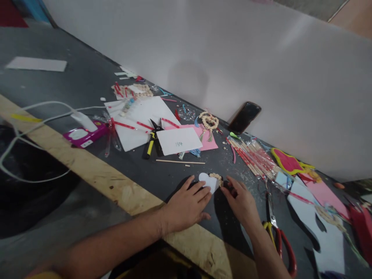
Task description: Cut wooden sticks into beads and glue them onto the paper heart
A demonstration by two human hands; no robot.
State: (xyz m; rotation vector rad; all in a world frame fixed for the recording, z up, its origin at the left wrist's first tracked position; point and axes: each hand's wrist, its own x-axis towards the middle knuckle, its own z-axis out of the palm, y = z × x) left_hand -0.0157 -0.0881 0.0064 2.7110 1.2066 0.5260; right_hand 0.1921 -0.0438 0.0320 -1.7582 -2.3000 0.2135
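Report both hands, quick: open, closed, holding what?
Left hand: open, fingers resting on the white heart.
Right hand: fingers curled at the beige trim on the heart's edge; whether it grips cannot be told.

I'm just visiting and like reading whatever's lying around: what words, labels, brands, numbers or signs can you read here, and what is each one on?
"154", handwritten on the white card in the middle of the table.
Purple power strip: any marks on its white patches are too small and blurred to read.
I can make out no other writing, brand or sign.
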